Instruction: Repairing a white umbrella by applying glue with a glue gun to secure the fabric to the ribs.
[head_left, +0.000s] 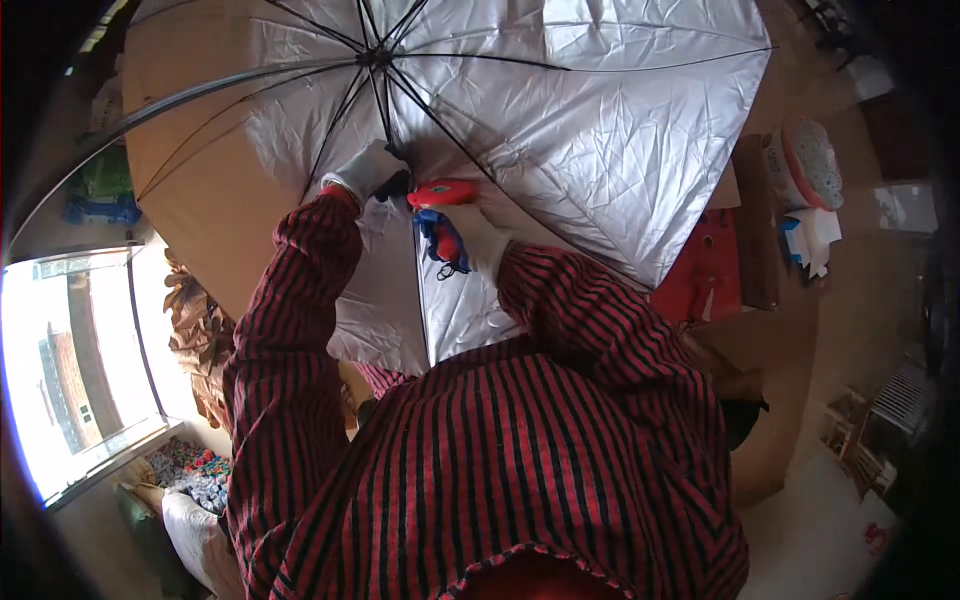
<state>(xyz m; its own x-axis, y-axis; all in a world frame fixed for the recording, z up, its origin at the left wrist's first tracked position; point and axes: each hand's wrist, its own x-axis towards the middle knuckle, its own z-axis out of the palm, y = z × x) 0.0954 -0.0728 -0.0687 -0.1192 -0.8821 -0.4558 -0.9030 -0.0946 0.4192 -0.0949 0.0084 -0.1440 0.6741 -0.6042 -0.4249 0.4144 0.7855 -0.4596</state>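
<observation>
An open umbrella (620, 150) lies with its silver inside facing me. Its black ribs (480, 62) spread from a dark hub (375, 57), and a long curved dark shaft (200, 85) runs off to the left. My left hand (372, 170), in a white glove with dark fingertips, is closed at a rib below the hub; what it pinches is hidden. My right hand (475, 235), also gloved, wraps blue-coated fingers around a red hand tool (443, 192). The tool lies close to the left fingertips, over the rib. Its exact kind is unclear, and a small loop hangs below it.
Right of the canopy are a red box (700, 265), a red-rimmed tub (810, 165) and a blue-and-white carton (812, 240). Crumpled brown paper (197, 335) lies left, near a bright window (80, 370). A white sack (195, 530) stands lower left, a rack (900, 395) at right.
</observation>
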